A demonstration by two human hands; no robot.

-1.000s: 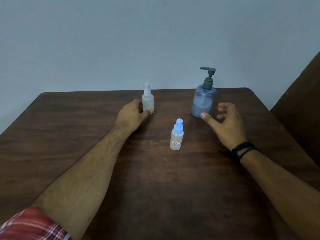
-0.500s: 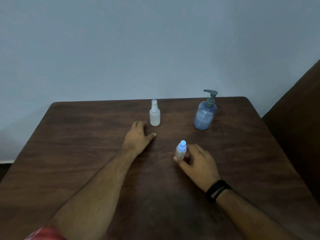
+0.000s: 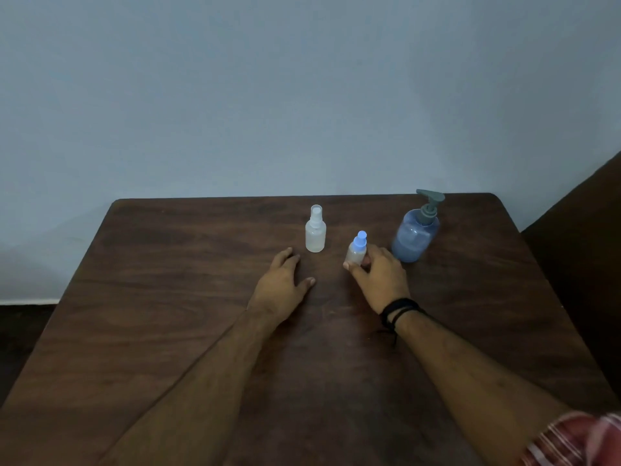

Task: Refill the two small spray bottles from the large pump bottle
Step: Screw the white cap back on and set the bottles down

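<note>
A dark wooden bench (image 3: 141,331) fills the lower frame, its far edge butting a pale blue-grey wall (image 3: 302,95) and its far corners rounded. The left half of the bench lies bare from the left edge inward, and a broad stretch of bare wood runs along the near edge around the two forearms.

The left hand (image 3: 280,285) rests palm-down on the wood near the middle of the bench, fingers straight and loosely spread, holding nothing. Just beyond its fingertips, apart from them, the clear spray bottle (image 3: 315,232) stands upright toward the far edge, long axis vertical, a translucent cap over its nozzle and a frosted white body.

To its right, the blue-capped spray bottle (image 3: 357,248) stands close to upright, cap pointing up and slightly away, its pale body partly hidden by fingers. The right hand (image 3: 381,280) grips it low down, thumb on the near side and fingers curled round the right side; whether its base touches the wood cannot be told. A black band (image 3: 398,311) circles that wrist.

Just right of that hand, the large pump bottle (image 3: 415,238) stands near the far right corner, translucent blue and partly filled, its grey pump head on top with the spout aimed left. A dark brown surface (image 3: 578,264) rises beyond the right edge, and a red plaid sleeve (image 3: 571,438) shows at the near right corner.
</note>
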